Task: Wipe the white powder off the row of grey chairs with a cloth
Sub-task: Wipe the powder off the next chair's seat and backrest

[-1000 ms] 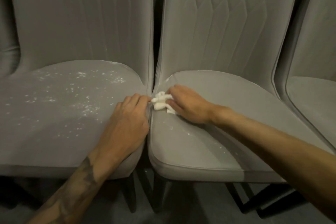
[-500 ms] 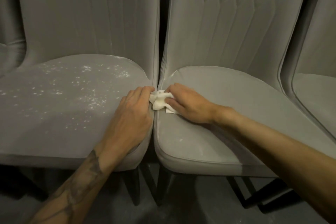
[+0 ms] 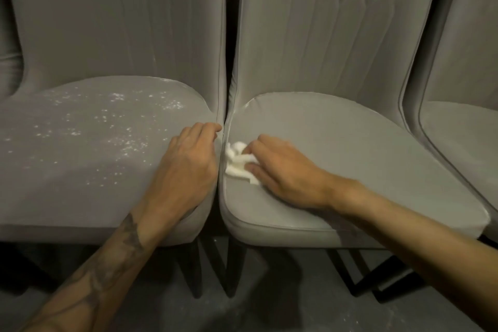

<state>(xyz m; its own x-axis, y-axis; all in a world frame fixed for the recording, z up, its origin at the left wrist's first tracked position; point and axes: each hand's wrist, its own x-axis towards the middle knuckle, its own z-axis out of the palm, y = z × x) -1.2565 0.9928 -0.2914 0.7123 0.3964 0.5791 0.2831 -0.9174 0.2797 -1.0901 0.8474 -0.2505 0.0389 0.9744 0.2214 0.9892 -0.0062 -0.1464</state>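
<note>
Head view has us looking down at two grey seats side by side, with the edge of a third chair point(image 3: 463, 137) at the right. Over the last second our right hand point(image 3: 288, 172) has dragged the cloth point(image 3: 237, 162) nearward along the left edge of the middle seat point(image 3: 350, 143). It was tucked up by the far corner and touching the fingertips of our left hand point(image 3: 188, 170). Now it lies just right of the seam and nearer to us, apart from those fingertips.

The few specks we saw on the near part of this seat no longer show, so we judge the middle seat close to done. The left seat point(image 3: 67, 170) is not: white powder point(image 3: 126, 145) lies scattered across its far and middle parts, with a little at the foot of its backrest.

Our right fingers are bent down on the bunched cloth, thumb and forefinger closing on it and pressing it to the fabric. Our left hand lies on the right border of the left seat, its fingertips hooked over the edge into the narrow gap point(image 3: 229, 21).

For room, the seats nearly touch, so a stroke leftward meets the seam at once. The rounded near rim drops to the floor point(image 3: 242, 310), where swept powder would fall. Rightward the middle seat lies open.
</note>
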